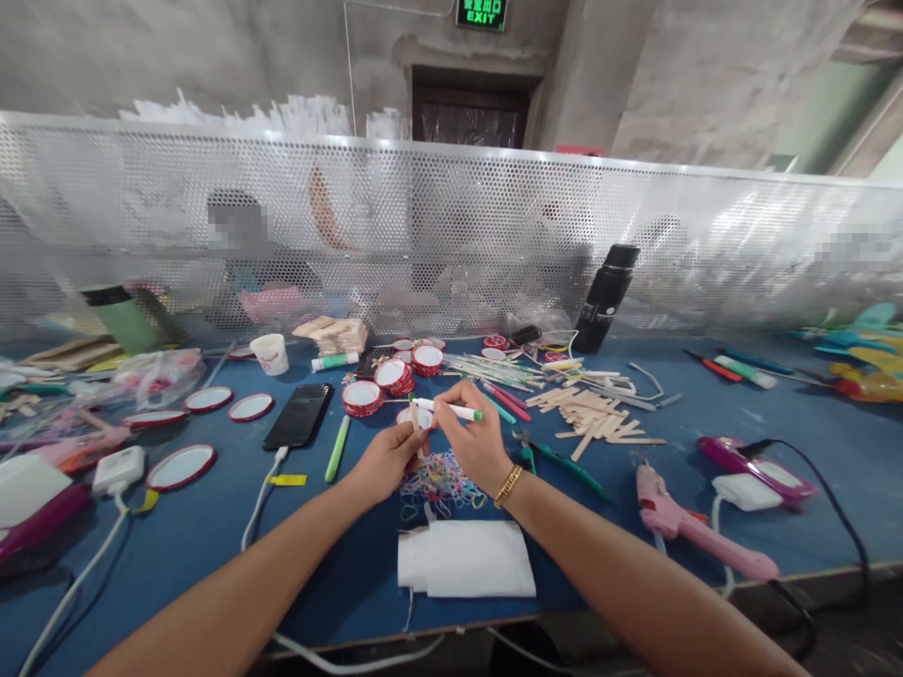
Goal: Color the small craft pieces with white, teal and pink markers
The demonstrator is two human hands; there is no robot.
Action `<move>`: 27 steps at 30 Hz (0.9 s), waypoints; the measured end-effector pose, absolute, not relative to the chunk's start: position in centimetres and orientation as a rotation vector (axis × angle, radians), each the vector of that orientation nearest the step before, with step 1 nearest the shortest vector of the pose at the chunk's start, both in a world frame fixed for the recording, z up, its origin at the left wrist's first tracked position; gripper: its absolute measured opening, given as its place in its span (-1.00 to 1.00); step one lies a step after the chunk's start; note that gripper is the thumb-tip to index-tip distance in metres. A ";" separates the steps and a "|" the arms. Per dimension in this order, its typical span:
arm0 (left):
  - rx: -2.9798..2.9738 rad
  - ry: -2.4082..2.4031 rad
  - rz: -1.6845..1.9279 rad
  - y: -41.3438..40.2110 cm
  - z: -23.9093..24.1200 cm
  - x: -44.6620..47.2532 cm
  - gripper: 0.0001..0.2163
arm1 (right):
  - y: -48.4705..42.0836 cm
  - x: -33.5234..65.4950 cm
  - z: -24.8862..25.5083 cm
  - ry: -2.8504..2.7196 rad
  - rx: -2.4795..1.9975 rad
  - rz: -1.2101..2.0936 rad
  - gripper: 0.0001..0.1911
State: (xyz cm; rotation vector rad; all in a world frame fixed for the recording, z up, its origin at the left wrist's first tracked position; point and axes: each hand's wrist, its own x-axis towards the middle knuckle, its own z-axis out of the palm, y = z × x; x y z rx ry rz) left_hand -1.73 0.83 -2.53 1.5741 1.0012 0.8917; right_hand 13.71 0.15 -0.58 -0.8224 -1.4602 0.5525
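My left hand [389,459] is closed around a pale wooden craft stick [415,414], held upright above the table's middle. My right hand [471,434] grips a white marker pen [451,408] with green ends, its tip at the top of the stick. Whether the tip touches the wood I cannot tell. Below both hands lies a pile of colourful small rubber bands [443,484]. A folded white cloth or pouch [472,559] is nearer to me. Just behind the stick sits a round white lid with a red rim, partly hidden by my hands.
Red-rimmed lids [362,397], a black phone [299,416] and a green marker [338,449] are on the left. To the right are loose craft sticks [589,414], green-handled pliers [564,465] and a pink glue gun [695,531] with cords. A perforated metal screen [451,235] borders the back.
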 end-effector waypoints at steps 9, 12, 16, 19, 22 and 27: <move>1.583 1.017 0.906 0.9 -2.5 -1.7 -0.54 | 0.2 13.9 -0.6 -1.443 -0.864 0.506 -0.87; 1.586 1.017 0.909 0.9 -2.6 -1.7 -0.54 | 0.1 13.8 -0.6 -1.456 -0.832 0.551 -0.88; 1.590 1.010 0.899 0.9 -2.7 -1.7 -0.55 | 0.1 13.7 -0.7 -1.464 -0.828 0.579 -0.88; 1.591 1.001 0.903 0.9 -2.5 -1.7 -0.54 | 0.2 13.8 -0.6 -1.463 -0.867 0.525 -0.88; 1.581 0.999 0.914 0.8 -2.4 -1.7 -0.54 | 0.1 13.9 -0.5 -1.442 -0.878 0.496 -0.87; 1.591 1.001 0.913 0.9 -2.6 -1.8 -0.54 | -0.1 13.6 -0.5 -1.454 -0.823 0.570 -0.87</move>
